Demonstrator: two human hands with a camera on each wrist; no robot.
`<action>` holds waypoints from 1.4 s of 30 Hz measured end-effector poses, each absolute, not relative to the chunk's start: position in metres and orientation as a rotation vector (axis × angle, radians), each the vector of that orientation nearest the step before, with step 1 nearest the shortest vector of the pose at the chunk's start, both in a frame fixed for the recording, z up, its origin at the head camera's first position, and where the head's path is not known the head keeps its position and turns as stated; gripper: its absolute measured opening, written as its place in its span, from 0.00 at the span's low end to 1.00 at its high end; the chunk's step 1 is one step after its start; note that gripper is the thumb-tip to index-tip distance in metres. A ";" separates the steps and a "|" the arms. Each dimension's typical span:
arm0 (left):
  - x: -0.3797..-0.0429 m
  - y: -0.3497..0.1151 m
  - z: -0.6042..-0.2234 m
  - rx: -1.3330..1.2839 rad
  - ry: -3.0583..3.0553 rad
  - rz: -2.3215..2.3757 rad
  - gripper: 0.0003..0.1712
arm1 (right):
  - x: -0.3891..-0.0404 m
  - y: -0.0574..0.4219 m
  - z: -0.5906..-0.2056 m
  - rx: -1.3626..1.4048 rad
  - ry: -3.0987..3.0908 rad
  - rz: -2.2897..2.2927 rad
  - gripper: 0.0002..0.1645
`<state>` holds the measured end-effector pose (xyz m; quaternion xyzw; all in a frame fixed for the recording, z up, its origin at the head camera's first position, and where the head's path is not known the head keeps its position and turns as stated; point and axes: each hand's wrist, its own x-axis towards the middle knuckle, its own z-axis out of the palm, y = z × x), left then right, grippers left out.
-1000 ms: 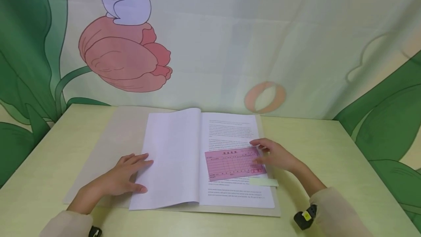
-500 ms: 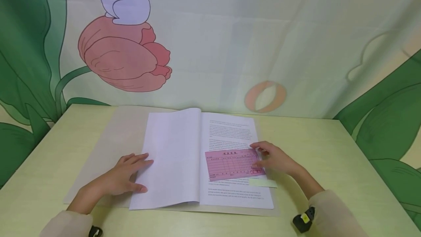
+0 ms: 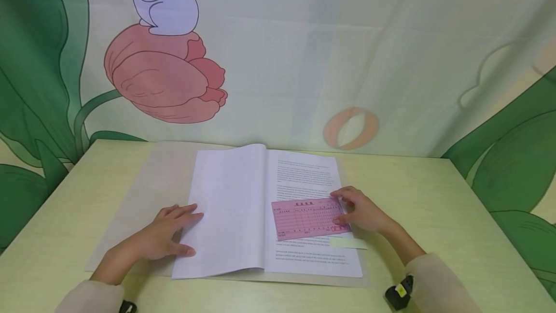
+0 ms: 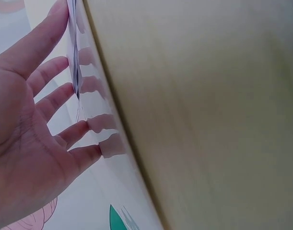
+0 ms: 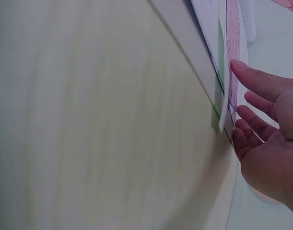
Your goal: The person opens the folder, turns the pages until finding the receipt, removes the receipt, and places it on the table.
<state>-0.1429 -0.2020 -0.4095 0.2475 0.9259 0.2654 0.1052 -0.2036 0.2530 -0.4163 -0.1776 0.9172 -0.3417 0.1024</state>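
Note:
An open booklet lies on the table with a blank left page [image 3: 226,211] and a printed right page [image 3: 304,173]. Across the right page is a pink printed slip [image 3: 304,219], slightly tilted. My right hand [image 3: 362,211] rests on the slip's right end, thumb and fingers bent a little; in the right wrist view its thumb touches the pink slip [image 5: 233,38]. Fingers spread, my left hand [image 3: 160,235] touches the left page's outer edge with thumb and fingertips. Some of the left fingertips reach the grey cover [image 4: 108,124] in the left wrist view.
A pale green tab [image 3: 347,243] sticks out past the right page, below the slip. The booklet's grey cover [image 3: 143,192] spreads left on the light wood table [image 3: 412,182]. Behind the table hangs a printed curtain [image 3: 278,71].
My right hand and wrist have shifted very slightly left, and the slip's right end with them. The left hand stays in place on the page edge.

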 end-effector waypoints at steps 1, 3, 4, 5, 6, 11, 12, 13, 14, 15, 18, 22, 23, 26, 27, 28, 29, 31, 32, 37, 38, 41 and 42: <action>-0.143 -0.202 -0.409 0.740 2.733 0.776 0.45 | -0.204 0.253 -0.416 -0.521 2.707 -1.011 0.33; -0.143 -0.202 -0.409 0.754 2.738 0.770 0.45 | -0.204 0.252 -0.416 -0.515 2.709 -1.012 0.33; -0.143 -0.202 -0.409 0.748 2.736 0.773 0.45 | -0.204 0.253 -0.416 -0.523 2.709 -1.010 0.32; -0.143 -0.202 -0.409 0.746 2.737 0.770 0.45 | -0.204 0.253 -0.417 -0.525 2.708 -1.011 0.32; -0.143 -0.202 -0.409 0.744 2.737 0.769 0.45 | -0.204 0.253 -0.417 -0.529 2.708 -1.010 0.32; -0.143 -0.202 -0.409 0.723 2.724 0.774 0.45 | -0.204 0.253 -0.418 -0.523 2.707 -1.010 0.32; -0.143 -0.202 -0.409 0.721 2.722 0.777 0.45 | -0.205 0.253 -0.418 -0.516 2.706 -1.011 0.32; -0.143 -0.202 -0.409 0.720 2.721 0.779 0.45 | -0.205 0.253 -0.418 -0.509 2.704 -1.014 0.32; -0.143 -0.202 -0.409 0.719 2.720 0.781 0.45 | -0.205 0.253 -0.418 -0.505 2.700 -1.015 0.32; -0.143 -0.202 -0.409 0.719 2.720 0.780 0.45 | -0.204 0.253 -0.418 -0.501 2.696 -1.016 0.32; -0.143 -0.202 -0.409 0.715 2.721 0.779 0.45 | -0.204 0.252 -0.418 -0.498 2.689 -1.021 0.32; -0.143 -0.202 -0.408 0.712 2.721 0.778 0.45 | -0.204 0.252 -0.418 -0.510 2.690 -1.023 0.31; -0.143 -0.202 -0.408 0.711 2.720 0.777 0.45 | -0.203 0.252 -0.418 -0.510 2.691 -1.022 0.31; -0.143 -0.202 -0.408 0.709 2.718 0.775 0.45 | -0.203 0.252 -0.418 -0.489 2.691 -1.025 0.31; -0.143 -0.202 -0.408 0.710 2.718 0.774 0.45 | -0.203 0.252 -0.419 -0.480 2.691 -1.026 0.31; -0.143 -0.202 -0.408 0.710 2.717 0.774 0.45 | -0.202 0.252 -0.419 -0.471 2.692 -1.024 0.31; -0.143 -0.202 -0.408 0.712 2.718 0.773 0.45 | -0.202 0.252 -0.419 -0.464 2.694 -1.022 0.31; -0.143 -0.201 -0.408 0.715 2.719 0.772 0.45 | -0.202 0.252 -0.419 -0.457 2.700 -1.019 0.31; -0.143 -0.201 -0.408 0.715 2.719 0.773 0.45 | -0.202 0.251 -0.419 -0.458 2.703 -1.016 0.31; -0.142 -0.201 -0.408 0.724 2.718 0.787 0.45 | -0.201 0.251 -0.420 -0.489 2.710 -1.023 0.30; -0.142 -0.201 -0.408 0.729 2.719 0.790 0.45 | -0.200 0.251 -0.419 -0.495 2.709 -1.025 0.30; -0.142 -0.202 -0.408 0.744 2.723 0.796 0.45 | -0.199 0.251 -0.418 -0.519 2.708 -1.034 0.28; -0.142 -0.202 -0.408 0.746 2.724 0.796 0.45 | -0.199 0.251 -0.417 -0.524 2.710 -1.036 0.27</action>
